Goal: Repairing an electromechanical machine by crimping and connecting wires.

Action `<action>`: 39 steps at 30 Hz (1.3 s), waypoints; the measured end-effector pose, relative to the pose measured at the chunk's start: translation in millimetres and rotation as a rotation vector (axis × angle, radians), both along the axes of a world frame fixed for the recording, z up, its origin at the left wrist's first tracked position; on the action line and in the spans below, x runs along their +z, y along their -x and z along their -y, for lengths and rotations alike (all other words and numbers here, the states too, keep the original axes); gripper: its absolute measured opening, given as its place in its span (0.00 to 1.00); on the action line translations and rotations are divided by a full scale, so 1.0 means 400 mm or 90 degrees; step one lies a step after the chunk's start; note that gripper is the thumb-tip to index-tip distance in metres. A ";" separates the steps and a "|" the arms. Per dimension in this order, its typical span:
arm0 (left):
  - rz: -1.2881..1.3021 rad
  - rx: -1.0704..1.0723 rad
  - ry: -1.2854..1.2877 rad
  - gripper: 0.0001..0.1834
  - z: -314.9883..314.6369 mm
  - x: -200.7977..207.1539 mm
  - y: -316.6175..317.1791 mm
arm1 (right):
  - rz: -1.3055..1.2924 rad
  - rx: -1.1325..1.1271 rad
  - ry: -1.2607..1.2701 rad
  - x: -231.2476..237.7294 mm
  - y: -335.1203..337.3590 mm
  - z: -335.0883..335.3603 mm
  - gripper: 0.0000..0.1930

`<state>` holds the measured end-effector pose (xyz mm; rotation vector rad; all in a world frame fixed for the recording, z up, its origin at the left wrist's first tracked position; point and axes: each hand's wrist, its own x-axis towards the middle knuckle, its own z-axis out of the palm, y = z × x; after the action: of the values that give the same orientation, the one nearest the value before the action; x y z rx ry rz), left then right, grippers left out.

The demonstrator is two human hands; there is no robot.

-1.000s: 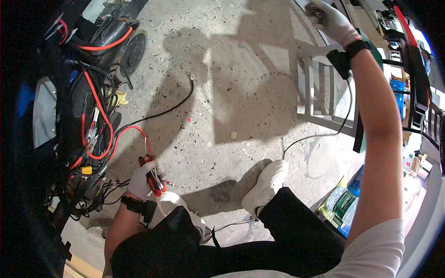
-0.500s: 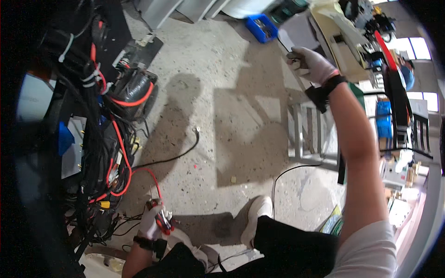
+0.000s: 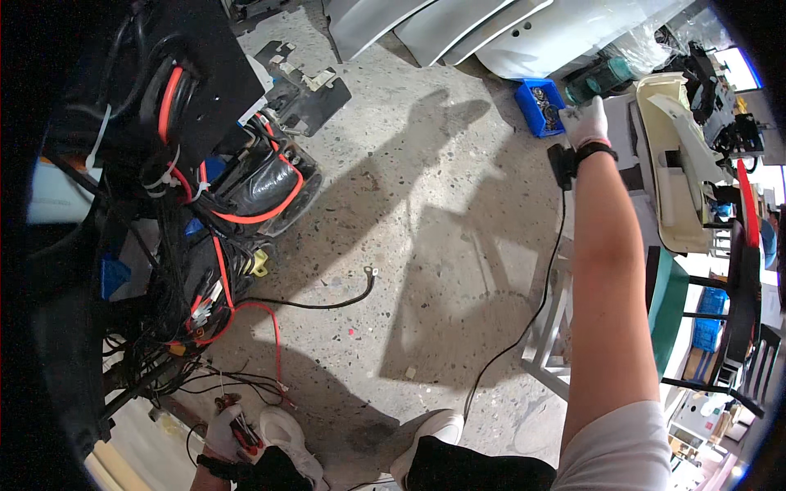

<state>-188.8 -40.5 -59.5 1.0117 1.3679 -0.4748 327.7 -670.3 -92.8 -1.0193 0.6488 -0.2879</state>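
My gloved left hand (image 3: 225, 434), low at the left by my shoe, is closed round pliers (image 3: 244, 434) with red and black handles. Just right of it, the loose end of a thin red cable (image 3: 279, 360) lies on the floor, apart from the hand. My gloved right hand (image 3: 586, 124) is stretched far forward, at the right edge of a blue bin (image 3: 530, 110) of small metal parts. Its fingers are too small and blurred to show whether they hold anything. A black device (image 3: 562, 168) with a cord sits at my right wrist.
Black and red wiring (image 3: 188, 270) crowds a dark machine at left. A black cable with a ring lug (image 3: 370, 274) lies on the speckled floor. At right stand a grey metal frame (image 3: 544, 348) and a green-seated chair (image 3: 665, 307). White curved panels (image 3: 458, 29) lean at the back.
My right hand has reached farther forward, to the blue bin. My left hand has drawn back and down with the pliers, away from the red cable end. The view has shifted.
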 end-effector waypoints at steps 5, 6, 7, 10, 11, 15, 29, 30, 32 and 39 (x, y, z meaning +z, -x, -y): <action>-0.004 -0.073 0.001 0.16 -0.019 -0.042 0.009 | -0.043 0.089 0.045 0.047 0.024 -0.017 0.36; -0.023 -0.058 -0.004 0.16 -0.019 -0.049 0.009 | -0.010 0.090 0.073 0.044 0.032 -0.018 0.35; 0.007 -0.090 0.008 0.11 -0.017 -0.055 0.006 | 0.012 0.101 0.077 0.037 0.043 -0.016 0.34; 0.033 -0.113 -0.019 0.09 -0.004 -0.064 -0.014 | 0.018 0.073 0.084 -0.001 0.085 -0.018 0.27; 0.053 -0.167 0.052 0.09 -0.004 -0.066 -0.027 | -0.020 0.152 0.195 -0.013 0.109 -0.023 0.25; 0.052 -0.190 0.142 0.11 0.015 -0.081 -0.064 | -0.181 0.523 0.569 -0.077 0.294 -0.162 0.16; 0.242 0.043 0.259 0.11 0.077 -0.106 -0.169 | -0.226 1.084 0.198 -0.057 1.108 -1.024 0.32; 0.227 0.059 0.261 0.10 0.074 -0.120 -0.164 | -0.234 1.060 0.108 -0.066 1.126 -1.059 0.32; 0.291 0.038 0.303 0.10 0.060 -0.146 -0.157 | -0.269 1.025 -0.032 -0.082 1.150 -1.113 0.33; 0.261 -0.003 0.096 0.18 0.007 -0.204 -0.188 | -0.219 0.831 0.198 -0.077 1.167 -1.167 0.32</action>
<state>-113.4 -43.3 -141.0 0.9281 0.9500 -0.3451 -138.9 -203.4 -123.5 -1.6023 0.1313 0.9725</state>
